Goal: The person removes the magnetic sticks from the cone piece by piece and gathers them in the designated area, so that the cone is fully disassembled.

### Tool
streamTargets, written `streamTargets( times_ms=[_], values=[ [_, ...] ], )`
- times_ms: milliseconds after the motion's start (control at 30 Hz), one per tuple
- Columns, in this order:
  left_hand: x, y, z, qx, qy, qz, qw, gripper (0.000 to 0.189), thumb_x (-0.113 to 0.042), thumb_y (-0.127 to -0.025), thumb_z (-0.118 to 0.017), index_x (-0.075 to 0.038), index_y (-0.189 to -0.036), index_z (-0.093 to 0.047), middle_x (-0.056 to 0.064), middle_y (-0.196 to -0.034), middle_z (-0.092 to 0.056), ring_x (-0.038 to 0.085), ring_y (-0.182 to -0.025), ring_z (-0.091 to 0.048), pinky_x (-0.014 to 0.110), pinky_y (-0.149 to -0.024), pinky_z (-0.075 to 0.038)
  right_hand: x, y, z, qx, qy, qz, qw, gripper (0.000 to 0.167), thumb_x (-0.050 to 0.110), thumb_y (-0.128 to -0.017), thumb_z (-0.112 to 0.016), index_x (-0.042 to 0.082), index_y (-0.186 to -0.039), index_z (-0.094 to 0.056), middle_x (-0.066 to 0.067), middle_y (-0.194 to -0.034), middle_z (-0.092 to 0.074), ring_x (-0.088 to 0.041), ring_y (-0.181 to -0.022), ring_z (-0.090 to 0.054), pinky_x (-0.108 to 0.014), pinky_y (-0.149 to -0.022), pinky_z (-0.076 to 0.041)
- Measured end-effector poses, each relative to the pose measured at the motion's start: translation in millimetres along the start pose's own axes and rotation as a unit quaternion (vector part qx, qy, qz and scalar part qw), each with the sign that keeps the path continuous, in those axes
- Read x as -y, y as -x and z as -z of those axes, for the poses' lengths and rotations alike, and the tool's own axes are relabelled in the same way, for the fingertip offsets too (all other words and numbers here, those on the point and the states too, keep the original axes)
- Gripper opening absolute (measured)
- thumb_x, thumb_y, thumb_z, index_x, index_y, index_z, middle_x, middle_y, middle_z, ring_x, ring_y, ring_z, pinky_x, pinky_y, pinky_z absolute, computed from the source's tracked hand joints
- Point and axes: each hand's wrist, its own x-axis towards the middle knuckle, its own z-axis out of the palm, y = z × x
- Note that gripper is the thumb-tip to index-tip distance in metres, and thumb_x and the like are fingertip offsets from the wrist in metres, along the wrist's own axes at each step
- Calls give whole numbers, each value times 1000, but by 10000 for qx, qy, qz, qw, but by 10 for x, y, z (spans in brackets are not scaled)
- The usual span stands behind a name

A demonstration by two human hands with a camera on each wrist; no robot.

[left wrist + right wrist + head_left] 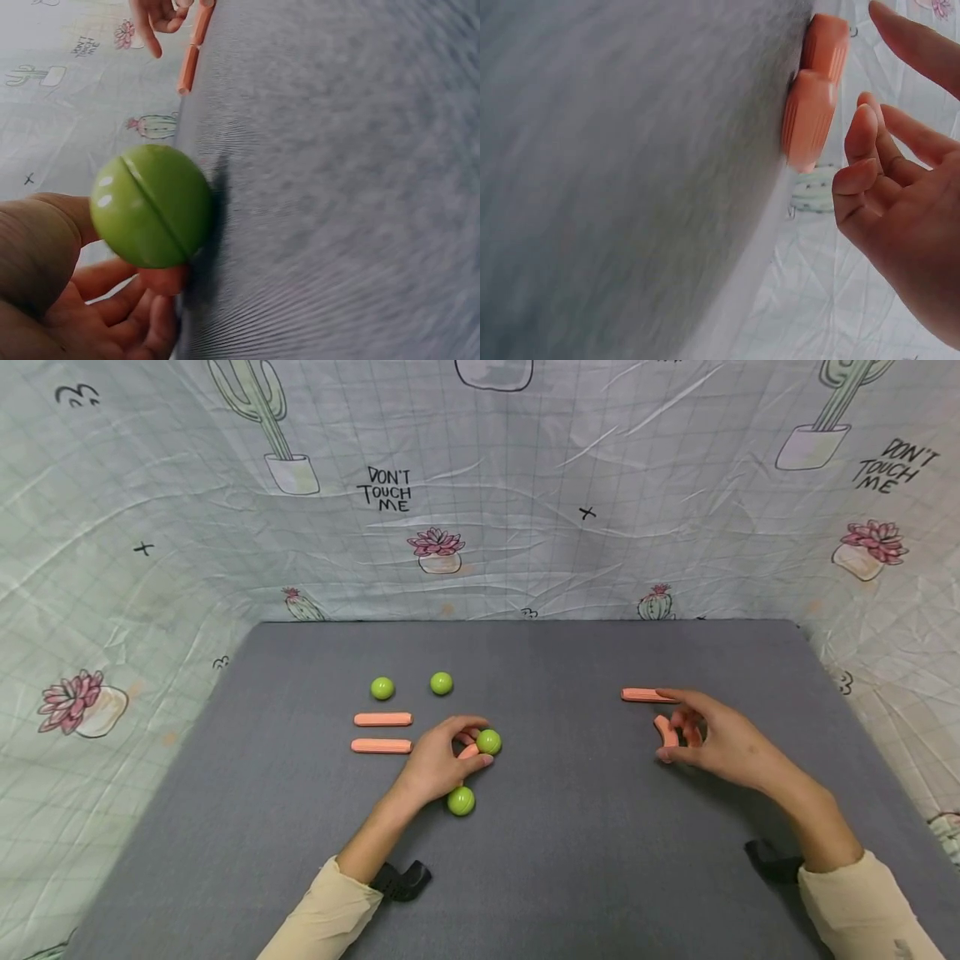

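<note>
In the head view, my left hand has its thumb and index finger on either side of a green ball, pinching it. Partly hidden under that hand lies an orange ribbed stick. Another green ball rests just below the hand and fills much of the left wrist view. My right hand hovers with loosely bent fingers beside a short-looking orange stick, partly covered by it. A second stick lies beyond its index finger. In the right wrist view, the fingers stand apart from both sticks.
On the left of the grey table, two orange sticks lie parallel, one nearer than the other. Behind them sit two green balls. A cloth printed with cacti hangs around the back and sides.
</note>
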Motion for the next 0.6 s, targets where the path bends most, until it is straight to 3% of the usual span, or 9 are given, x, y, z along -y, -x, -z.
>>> streamTargets(
  times_ms=[233, 433, 600],
  values=[
    [-46, 73, 53, -63, -154, -90, 9998, 49, -15, -86, -87, -9, -131, -69, 5, -112, -70, 21, -104, -66, 41, -94, -53, 130, -157, -115, 139, -1000, 107, 9948, 66, 11, -88, -84, 13, -148, -57, -13, -101, -61, -16, -60, -56, -29, -53, -50],
    [-80, 168, 63, -55, -521, 133, 9985, 48, -18, -87, -86, -10, -131, -69, 5, -106, -68, 20, -96, -64, 37, -86, -51, 255, -243, -197, 244, -954, -168, 9950, 56, 17, -94, -79, 4, -143, -58, -17, -117, -63, -11, -70, -57, -31, -49, -51],
    [-109, 186, 67, -82, -601, 211, 9979, 47, -14, -86, -86, -9, -131, -69, 5, -104, -67, 21, -94, -64, 37, -85, -51, 370, -327, -294, 90, -662, 149, 9977, 48, 17, -93, -80, 3, -136, -64, -14, -112, -68, -14, -80, -63, -28, -60, -53]
  ],
)
